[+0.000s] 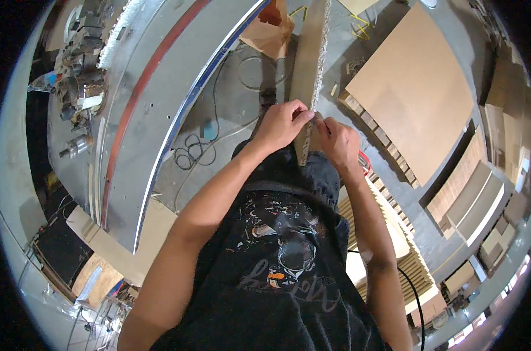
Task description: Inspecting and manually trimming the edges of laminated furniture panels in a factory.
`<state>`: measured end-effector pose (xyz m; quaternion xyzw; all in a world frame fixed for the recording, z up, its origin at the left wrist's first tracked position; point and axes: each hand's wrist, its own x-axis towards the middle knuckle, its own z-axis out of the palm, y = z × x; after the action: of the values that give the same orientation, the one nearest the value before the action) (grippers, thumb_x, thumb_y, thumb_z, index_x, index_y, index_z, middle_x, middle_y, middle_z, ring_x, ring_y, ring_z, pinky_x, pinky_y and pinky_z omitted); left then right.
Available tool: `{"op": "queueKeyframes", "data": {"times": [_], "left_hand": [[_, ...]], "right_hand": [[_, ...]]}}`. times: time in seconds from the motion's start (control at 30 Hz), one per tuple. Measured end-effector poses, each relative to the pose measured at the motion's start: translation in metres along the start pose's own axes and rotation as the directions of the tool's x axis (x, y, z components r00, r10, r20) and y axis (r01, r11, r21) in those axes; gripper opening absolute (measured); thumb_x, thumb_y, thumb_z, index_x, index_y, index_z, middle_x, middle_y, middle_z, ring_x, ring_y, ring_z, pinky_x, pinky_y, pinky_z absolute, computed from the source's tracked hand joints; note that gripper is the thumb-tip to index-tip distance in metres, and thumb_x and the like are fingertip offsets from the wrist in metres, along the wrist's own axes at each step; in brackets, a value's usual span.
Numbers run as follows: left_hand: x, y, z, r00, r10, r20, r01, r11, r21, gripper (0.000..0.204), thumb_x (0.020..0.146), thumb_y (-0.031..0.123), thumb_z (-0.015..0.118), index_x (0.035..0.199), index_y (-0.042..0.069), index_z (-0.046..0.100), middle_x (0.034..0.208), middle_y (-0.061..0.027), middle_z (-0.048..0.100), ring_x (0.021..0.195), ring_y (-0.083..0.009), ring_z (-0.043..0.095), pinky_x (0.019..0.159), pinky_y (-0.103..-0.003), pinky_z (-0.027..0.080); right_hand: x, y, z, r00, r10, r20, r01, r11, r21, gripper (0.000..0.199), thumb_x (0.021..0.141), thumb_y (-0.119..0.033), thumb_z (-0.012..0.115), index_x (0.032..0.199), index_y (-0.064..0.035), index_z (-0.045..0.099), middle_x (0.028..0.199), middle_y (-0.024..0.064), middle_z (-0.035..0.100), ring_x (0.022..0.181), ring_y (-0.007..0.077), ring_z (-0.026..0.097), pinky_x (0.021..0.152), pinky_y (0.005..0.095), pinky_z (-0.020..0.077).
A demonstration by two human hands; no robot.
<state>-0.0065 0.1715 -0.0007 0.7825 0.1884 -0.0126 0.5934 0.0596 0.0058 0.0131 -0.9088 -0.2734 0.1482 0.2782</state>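
A long particle board (304, 73) stands on edge in front of my body, with its rough, speckled narrow edge facing up. My left hand (284, 124) is at the board's left side, with fingers curled and thumb and fingertips pinched together over the top edge. On the other side, my right hand (339, 140) is closed too, its thumb and forefinger pinched close to the same edge. The two sets of fingertips nearly meet. Whatever lies between them is too small or hidden to make out. The board's near end comes down against my dark clothes.
At left is a large grey machine table (160, 88) with a red strip and blue-white edge. A brown panel (414, 93) lies on a pallet (382, 137) at right. A black cable (189, 153) coils on the floor. Brown paper (268, 32) lies beyond the board.
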Motion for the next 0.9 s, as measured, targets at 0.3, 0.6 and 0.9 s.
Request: {"op": "queueKeyframes", "data": {"times": [0.3,0.6,0.9], "left_hand": [[-0.024,-0.019,0.018,0.981,0.193,-0.018,-0.188,0.968,0.167,0.017,0.090,0.014,0.063,0.084,0.001,0.054,0.073,-0.0179,0.063,0.069,-0.0391,0.062,0.059,-0.044,0.047],[-0.031,-0.017,0.015,0.985,0.166,0.055,-0.173,0.972,0.160,0.017,0.090,0.014,0.064,0.084,0.001,0.054,0.072,-0.0182,0.063,0.066,-0.0382,0.062,0.057,-0.043,0.047],[-0.061,-0.027,0.019,0.972,0.126,0.200,-0.163,0.969,0.185,0.018,0.089,0.015,0.064,0.082,0.000,0.056,0.072,-0.0209,0.063,0.068,-0.0404,0.062,0.057,-0.046,0.046]], "right_hand": [[-0.032,0.008,0.014,0.996,-0.093,-0.008,0.092,0.993,-0.070,0.027,0.090,-0.029,0.062,0.074,-0.0079,0.055,0.062,0.0143,0.060,0.056,0.0369,0.059,0.051,0.0459,0.0456],[-0.042,0.007,0.013,0.994,-0.103,0.034,0.106,0.992,-0.075,0.027,0.090,-0.025,0.062,0.073,-0.0070,0.054,0.062,0.0137,0.058,0.056,0.0361,0.059,0.050,0.0456,0.0453],[-0.077,0.012,0.014,0.990,-0.129,0.059,0.130,0.991,-0.021,0.027,0.088,-0.026,0.065,0.070,-0.0077,0.055,0.061,0.0131,0.059,0.055,0.0342,0.060,0.048,0.0450,0.0456]]}}
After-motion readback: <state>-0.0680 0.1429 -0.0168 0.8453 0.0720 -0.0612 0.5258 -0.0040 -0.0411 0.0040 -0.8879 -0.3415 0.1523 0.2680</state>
